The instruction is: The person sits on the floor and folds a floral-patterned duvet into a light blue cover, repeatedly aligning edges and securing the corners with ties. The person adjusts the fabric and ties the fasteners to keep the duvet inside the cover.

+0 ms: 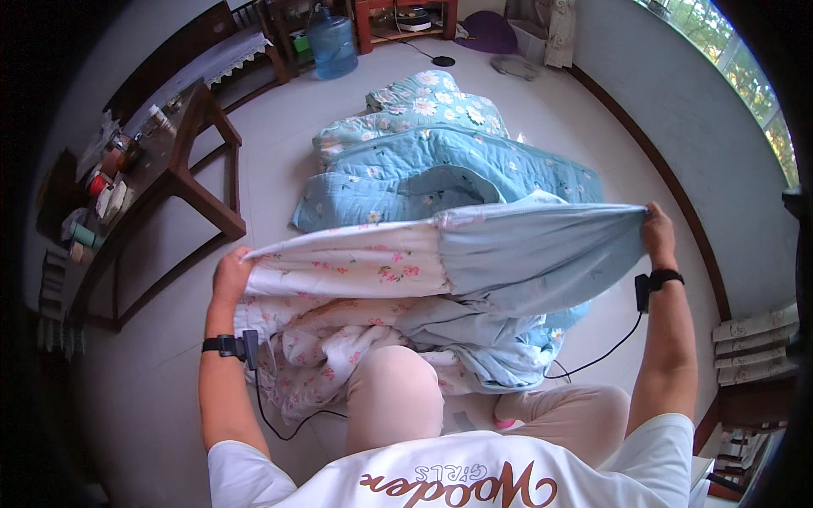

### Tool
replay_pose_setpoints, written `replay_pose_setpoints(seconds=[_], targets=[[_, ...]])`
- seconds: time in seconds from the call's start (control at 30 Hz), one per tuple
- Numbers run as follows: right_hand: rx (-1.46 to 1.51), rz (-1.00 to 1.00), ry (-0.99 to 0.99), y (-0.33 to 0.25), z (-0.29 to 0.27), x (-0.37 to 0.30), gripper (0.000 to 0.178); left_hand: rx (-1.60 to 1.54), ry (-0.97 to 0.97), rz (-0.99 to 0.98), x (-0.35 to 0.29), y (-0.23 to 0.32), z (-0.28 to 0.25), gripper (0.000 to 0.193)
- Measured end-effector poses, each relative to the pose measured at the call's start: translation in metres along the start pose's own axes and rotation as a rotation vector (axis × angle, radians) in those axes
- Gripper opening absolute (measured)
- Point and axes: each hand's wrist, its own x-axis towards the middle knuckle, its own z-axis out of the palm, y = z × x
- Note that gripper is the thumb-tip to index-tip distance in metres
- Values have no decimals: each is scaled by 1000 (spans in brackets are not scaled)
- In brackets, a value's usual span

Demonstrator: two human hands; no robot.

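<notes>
A large cloth, probably a duvet cover (pixel 356 261), is stretched between my two hands above my knees. Its left half is white with pink flowers; the right half is plain pale blue. My left hand (pixel 231 273) is closed on the white corner, and my right hand (pixel 657 234) grips the blue corner. The rest of the cloth hangs in loose folds down to the floor against my legs. Just beyond it a thick blue quilt (pixel 356 188) with white daisies lies bunched on the floor, its near edge partly hidden by the cloth.
A dark wooden table (pixel 190 161) with bottles and small items stands at the left, near a wooden bench (pixel 182 59). A blue water jug (pixel 332 46) sits at the back by a reddish cabinet (pixel 406 21). The wall (pixel 652 93) and window run along the right.
</notes>
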Motion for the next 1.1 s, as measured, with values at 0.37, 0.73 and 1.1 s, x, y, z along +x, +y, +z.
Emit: replay_pose_setpoints(seconds=[0.37,0.73,1.1], targets=[[131,-411,-497,-84,97,-75,52,140,-338,442,-8,83,134,75],[537,-720,-771,-243,135,-184,40,-352,-689,362,-31,188,182,25],[1086,-177,-986,-225,-16,-164,28,-362,-467,624,-61,340,56,24]])
